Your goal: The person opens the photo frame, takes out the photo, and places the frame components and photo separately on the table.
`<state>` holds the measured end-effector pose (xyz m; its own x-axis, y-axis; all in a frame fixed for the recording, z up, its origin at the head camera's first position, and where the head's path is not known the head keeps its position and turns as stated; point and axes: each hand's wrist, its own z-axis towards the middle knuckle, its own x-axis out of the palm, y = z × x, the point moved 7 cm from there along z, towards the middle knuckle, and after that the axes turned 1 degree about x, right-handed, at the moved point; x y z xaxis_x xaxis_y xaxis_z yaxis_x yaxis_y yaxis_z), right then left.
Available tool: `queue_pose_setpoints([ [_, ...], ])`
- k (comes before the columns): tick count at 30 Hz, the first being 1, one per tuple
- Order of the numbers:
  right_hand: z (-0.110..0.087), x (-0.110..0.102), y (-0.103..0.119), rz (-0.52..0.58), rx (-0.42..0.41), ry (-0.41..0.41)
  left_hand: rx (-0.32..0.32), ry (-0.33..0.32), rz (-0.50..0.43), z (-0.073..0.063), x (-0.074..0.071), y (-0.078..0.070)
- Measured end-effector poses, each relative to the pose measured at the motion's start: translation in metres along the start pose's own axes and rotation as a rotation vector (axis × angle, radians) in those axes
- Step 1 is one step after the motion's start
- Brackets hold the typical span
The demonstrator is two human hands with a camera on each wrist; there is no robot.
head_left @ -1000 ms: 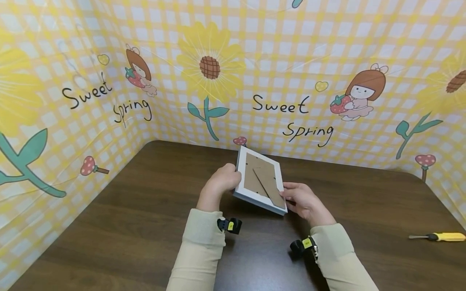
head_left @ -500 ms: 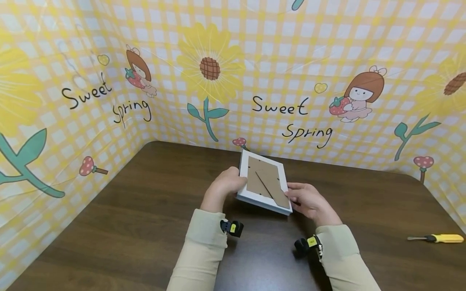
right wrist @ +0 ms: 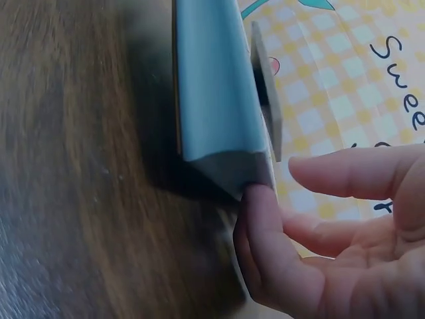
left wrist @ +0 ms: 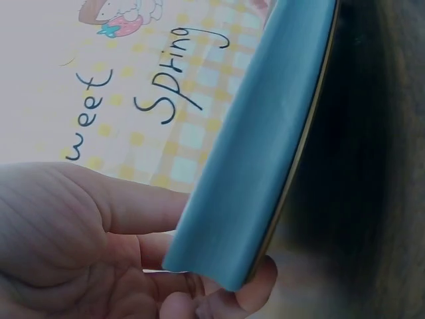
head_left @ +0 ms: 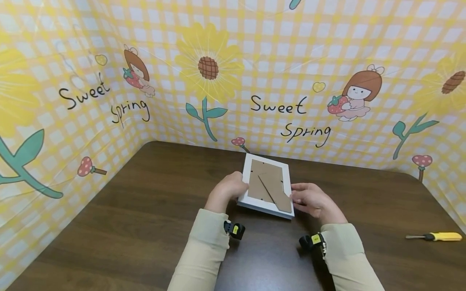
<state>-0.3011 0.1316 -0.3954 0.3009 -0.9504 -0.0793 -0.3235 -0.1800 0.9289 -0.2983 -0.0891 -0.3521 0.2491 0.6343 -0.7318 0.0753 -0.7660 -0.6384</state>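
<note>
A picture frame (head_left: 267,184) with a white back lies face down between both hands, low over the table and close to level. Its brown backing board carries a slanted stand leg (head_left: 283,201), which sticks up a little beside the frame in the right wrist view. My left hand (head_left: 228,190) grips the left side, thumb on top and fingers underneath. On the right side my right hand (head_left: 314,201) holds the edge with bent fingers (right wrist: 265,226); its thumb (right wrist: 339,171) is raised off the frame. The light blue outer side (left wrist: 259,153) shows in the left wrist view. The front is hidden.
A screwdriver (head_left: 442,237) with a yellow handle lies at the right of the dark wooden table (head_left: 145,226). Behind and to the left hangs a yellow checked cloth (head_left: 276,52) that reaches down to the table's edges.
The picture frame has come down from a steeper tilt to nearly flat and shifted slightly right and nearer. Both hands have moved along with it, and the right thumb has drawn back off its edge.
</note>
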Motion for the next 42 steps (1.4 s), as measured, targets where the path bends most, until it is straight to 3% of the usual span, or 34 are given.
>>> queue_pose_setpoints([
  [11,-0.004,-0.007,0.0,-0.12,0.013,-0.05,0.011,0.005,-0.019,0.001,0.007,-0.002],
  [20,-0.006,-0.01,-0.002,-0.143,0.038,-0.072,0.015,0.074,-0.041,0.0,0.014,-0.003],
  [33,-0.006,-0.012,0.003,-0.191,0.04,-0.111,0.015,0.062,0.072,0.003,0.015,-0.007],
  [42,-0.007,-0.012,0.0,-0.236,0.041,-0.103,0.011,0.059,0.208,0.0,0.018,-0.012],
])
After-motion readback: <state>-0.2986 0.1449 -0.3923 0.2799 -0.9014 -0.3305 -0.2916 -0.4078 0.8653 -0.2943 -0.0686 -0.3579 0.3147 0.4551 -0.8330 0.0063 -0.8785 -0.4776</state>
